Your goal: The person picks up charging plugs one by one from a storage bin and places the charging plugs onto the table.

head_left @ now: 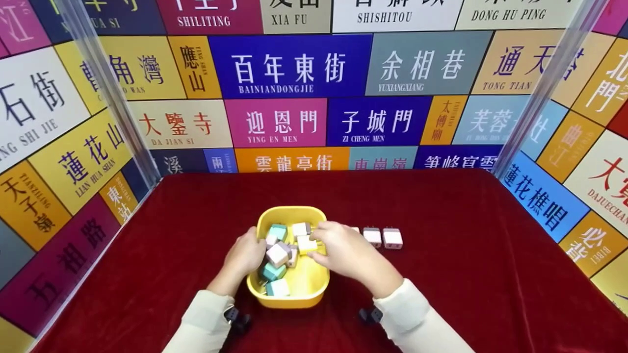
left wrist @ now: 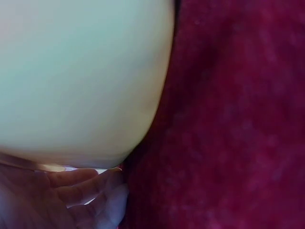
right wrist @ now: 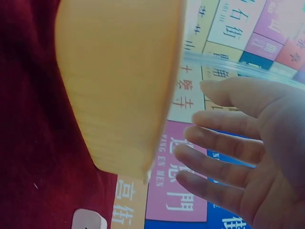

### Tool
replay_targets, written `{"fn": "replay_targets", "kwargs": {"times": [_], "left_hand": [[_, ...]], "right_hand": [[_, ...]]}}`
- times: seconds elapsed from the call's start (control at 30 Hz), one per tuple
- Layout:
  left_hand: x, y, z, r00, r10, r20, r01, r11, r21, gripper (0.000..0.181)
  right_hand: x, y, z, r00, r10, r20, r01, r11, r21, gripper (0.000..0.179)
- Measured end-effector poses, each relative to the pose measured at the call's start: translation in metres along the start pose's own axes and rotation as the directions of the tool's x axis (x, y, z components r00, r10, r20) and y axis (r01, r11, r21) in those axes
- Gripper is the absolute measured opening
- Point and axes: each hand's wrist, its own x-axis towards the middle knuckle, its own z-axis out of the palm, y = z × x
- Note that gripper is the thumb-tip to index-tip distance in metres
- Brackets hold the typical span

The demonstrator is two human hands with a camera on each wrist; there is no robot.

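Note:
A yellow plastic box (head_left: 304, 294) stands on the cloth with several two-tone charger plugs inside. Teal-and-white plugs (head_left: 274, 272) and a pale pink one (head_left: 278, 255) are heaped at its left side. My left hand (head_left: 247, 251) grips the box's left rim; in the left wrist view its fingers (left wrist: 81, 191) lie along the outside wall. Over the right rim reaches my right hand (head_left: 343, 250), its fingertips close to a yellow-and-white plug (head_left: 307, 244). The right wrist view shows that hand's fingers (right wrist: 219, 143) spread, nothing between them, beside the box wall (right wrist: 119, 86).
To the right of the box, white-and-mauve charger plugs (head_left: 392, 238) stand in a row, one partly hidden by my right hand. Dark red cloth (head_left: 441, 206) covers the table. Panels of coloured signs (head_left: 294, 63) and clear corner posts (head_left: 535, 93) enclose it.

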Motion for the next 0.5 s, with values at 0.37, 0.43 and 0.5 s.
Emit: {"fn": "replay_targets", "kwargs": {"times": [0.37,0.43,0.5], "left_hand": [[-0.002,0.002,0.000,1.000,-0.006,0.006,0.006,1.000,-0.009,0.048],[-0.002,0.002,-0.001,1.000,-0.005,0.008,0.005,1.000,-0.012,0.049],[-0.002,0.002,-0.001,1.000,-0.004,0.007,0.004,1.000,-0.015,0.051]], "right_hand": [[0.002,-0.023,0.024,0.991,0.043,-0.126,-0.039,0.999,0.035,0.047],[0.002,-0.025,0.026,0.991,0.054,-0.126,-0.047,0.997,0.060,0.047],[0.003,-0.025,0.029,0.991,0.058,-0.123,-0.048,0.995,0.084,0.047]]}}
